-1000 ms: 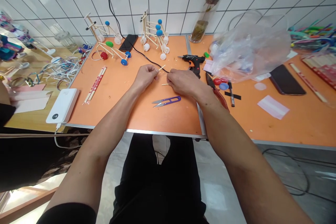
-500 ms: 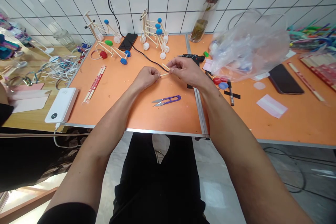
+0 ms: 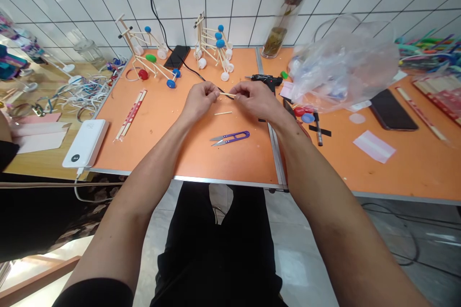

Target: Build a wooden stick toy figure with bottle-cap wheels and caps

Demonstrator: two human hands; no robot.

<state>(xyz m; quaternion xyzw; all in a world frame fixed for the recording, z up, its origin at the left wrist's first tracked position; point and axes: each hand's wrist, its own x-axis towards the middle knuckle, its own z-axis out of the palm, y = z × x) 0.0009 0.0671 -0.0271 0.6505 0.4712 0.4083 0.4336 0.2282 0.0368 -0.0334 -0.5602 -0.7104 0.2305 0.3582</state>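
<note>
My left hand and my right hand are raised just above the orange table, fingers pinched. Between them they hold a short thin wooden stick, one hand at each end. A second short stick lies loose on the table right below. Purple thread snips lie nearer me, under the hands. A black glue gun rests just beyond my right hand.
Two stick models with blue, red and green caps stand at the back. A wrapped chopstick pair, white power bank, black phone, bottle, crumpled plastic bag, pliers and marker lie around.
My right hand rose from the table and met the left; both now pinch one stick level between them. One short stick has dropped onto the table below the hands.
</note>
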